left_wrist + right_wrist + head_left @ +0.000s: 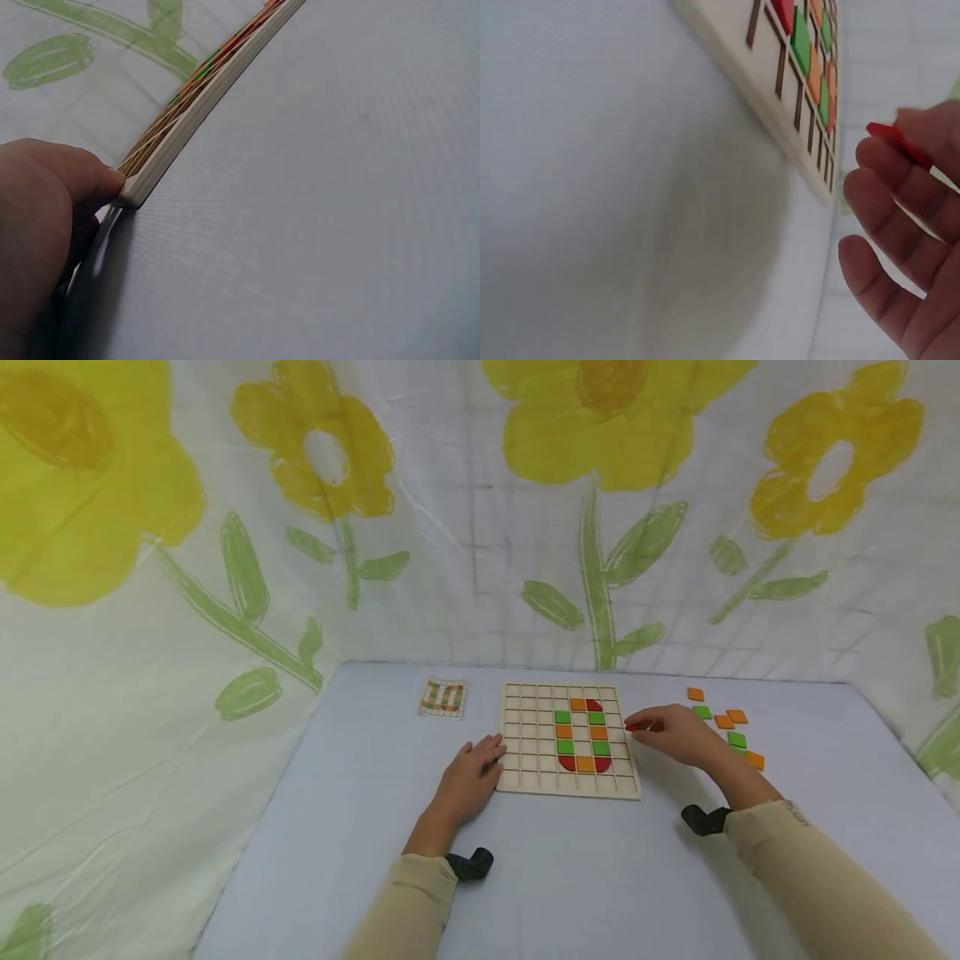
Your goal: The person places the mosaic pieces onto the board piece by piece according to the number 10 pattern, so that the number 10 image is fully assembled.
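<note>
The right hand (678, 735) pinches a red tile (632, 727) near the board (531, 735), which lies leftward; the left hand (467, 783), fingers relaxed, touches its left edge.

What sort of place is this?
It looks like a curtained-off tabletop play corner, perhaps a makeshift one: a white sheet with big yellow flowers hangs behind a pale table, where a wooden grid board holds colorful tiles.

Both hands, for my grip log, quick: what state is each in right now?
Left hand: open, touching the grid board at its left edge.
Right hand: closed, pinching a red piece.
</note>
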The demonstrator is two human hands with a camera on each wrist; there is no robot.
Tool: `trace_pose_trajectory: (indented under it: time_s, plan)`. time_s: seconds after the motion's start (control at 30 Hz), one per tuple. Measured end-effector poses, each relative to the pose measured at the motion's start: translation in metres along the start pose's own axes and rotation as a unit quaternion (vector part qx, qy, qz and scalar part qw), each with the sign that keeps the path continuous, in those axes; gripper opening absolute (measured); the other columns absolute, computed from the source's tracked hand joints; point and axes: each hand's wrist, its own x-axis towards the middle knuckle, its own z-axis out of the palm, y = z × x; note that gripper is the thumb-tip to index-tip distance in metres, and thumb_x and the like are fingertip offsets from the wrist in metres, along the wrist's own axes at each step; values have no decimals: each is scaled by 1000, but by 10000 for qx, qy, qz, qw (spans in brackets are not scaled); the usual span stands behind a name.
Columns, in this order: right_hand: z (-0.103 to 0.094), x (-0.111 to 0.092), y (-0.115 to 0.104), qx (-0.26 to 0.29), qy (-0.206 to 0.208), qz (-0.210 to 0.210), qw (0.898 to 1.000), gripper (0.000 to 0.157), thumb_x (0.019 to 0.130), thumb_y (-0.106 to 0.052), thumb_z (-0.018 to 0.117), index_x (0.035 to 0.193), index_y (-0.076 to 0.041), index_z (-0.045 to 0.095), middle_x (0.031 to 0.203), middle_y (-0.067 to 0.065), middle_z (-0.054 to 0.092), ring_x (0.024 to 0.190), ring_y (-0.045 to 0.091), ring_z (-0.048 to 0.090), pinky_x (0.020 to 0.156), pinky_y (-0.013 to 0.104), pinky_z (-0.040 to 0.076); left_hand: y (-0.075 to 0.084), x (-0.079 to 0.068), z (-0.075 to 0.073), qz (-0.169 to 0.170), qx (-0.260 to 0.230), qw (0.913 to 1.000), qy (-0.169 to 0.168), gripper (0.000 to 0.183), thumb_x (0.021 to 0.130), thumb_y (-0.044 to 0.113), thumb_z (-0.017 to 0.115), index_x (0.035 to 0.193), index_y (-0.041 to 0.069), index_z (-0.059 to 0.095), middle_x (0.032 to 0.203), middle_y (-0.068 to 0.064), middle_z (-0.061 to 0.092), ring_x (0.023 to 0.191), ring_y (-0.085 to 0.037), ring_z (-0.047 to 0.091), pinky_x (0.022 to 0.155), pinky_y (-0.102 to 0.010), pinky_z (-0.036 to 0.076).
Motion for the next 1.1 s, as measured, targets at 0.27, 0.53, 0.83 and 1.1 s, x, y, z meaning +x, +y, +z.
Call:
trace_pose_trajectory:
  time_s: [0.27,0.53,0.83,1.1]
  plan:
    - [3,35,-22,81,86,-181,9998,29,98,-19,60,125,-9,65,111,12,71,94,24,63,81,42,57,-2,2,0,-42,-8,10000,-42,39,101,21,55,138,11,58,152,2,45,144,-18,37,124,-40,21]
    - [13,75,-35,127,96,-313,9994,21,96,-16,62,114,-9,69,107,9,70,96,25,62,85,44,56,-2,1,0,-84,2,10000,-38,38,100,21,56,137,12,59,151,3,46,144,-17,38,124,-39,22]
    - [32,99,-45,417,43,-131,9990,26,97,-16,59,119,-5,68,114,14,68,100,28,62,84,43,55,0,-2,3,41,-68,10000,42,37,99,20,56,135,10,61,150,1,48,143,-19,40,123,-40,24]
    - [40,113,-53,534,229,-78,9983,24,97,-16,60,117,-6,69,112,14,69,99,28,63,87,43,55,1,-1,0,11,86,10000,37,37,100,21,57,136,11,60,151,2,48,143,-17,40,123,-39,24]
